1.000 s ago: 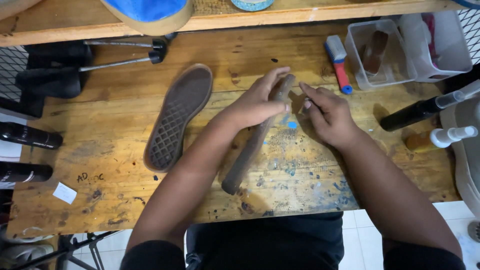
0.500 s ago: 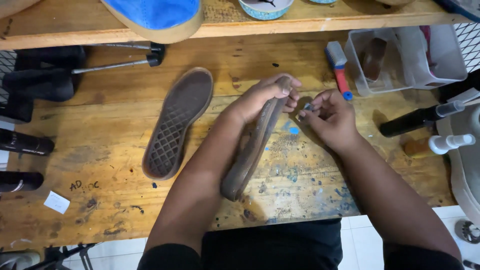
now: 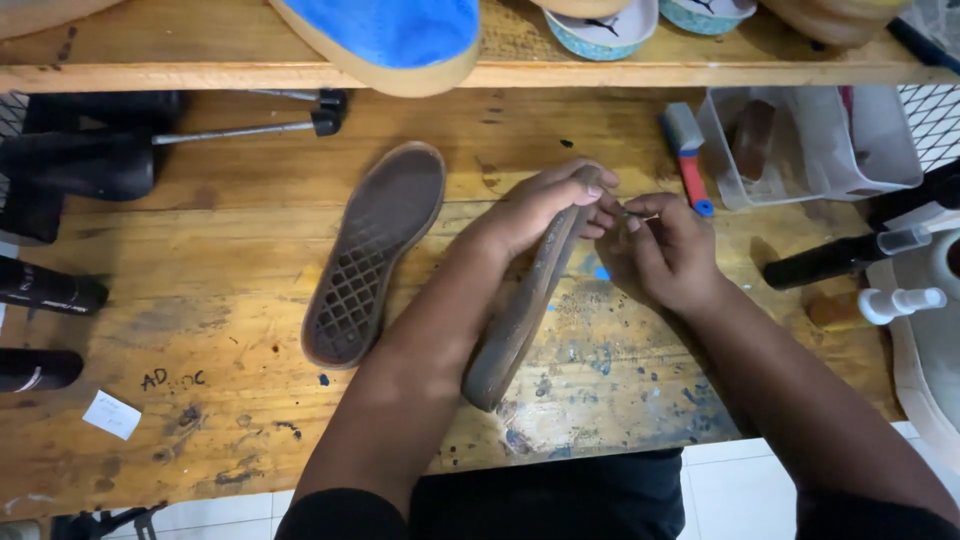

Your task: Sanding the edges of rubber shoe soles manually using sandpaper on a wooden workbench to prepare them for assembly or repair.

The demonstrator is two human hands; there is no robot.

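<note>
Left hand: the left hand (image 3: 545, 205) is closed around the toe end of a brown shoe sole (image 3: 520, 310), fingers curled over its top edge, thumb side toward the body.
Held sole: it stands on edge, tilted, heel end resting on or just above the counter (image 3: 200, 300) near the person's body. Held this way, I judge, to turn its rim toward the other hand.
Right hand: the right hand (image 3: 660, 250) is pinched shut, fingertips pressed together on a small thin metal item (image 3: 632, 212) too small to identify, just beside the sole's toe end.
Second sole: a second brown sole (image 3: 375, 250) lies flat, tread up, left of the forearm and apart from it.
Counter edge: the near edge runs just before the person's lap; the held sole's heel sits close to it.
Right side: a clear plastic bin (image 3: 810, 140), a red-handled tool (image 3: 690, 160), a black bottle (image 3: 830, 260) and a white spray bottle (image 3: 900, 300) crowd this side.
Left side: dark shoe trees (image 3: 90, 150) and a paper scrap (image 3: 110, 413) sit at the far left.
Open room: bare wood between the flat sole and the left margin.
Overhead: a shelf (image 3: 200, 75) carrying a blue shoe (image 3: 390, 35) overhangs the back.
</note>
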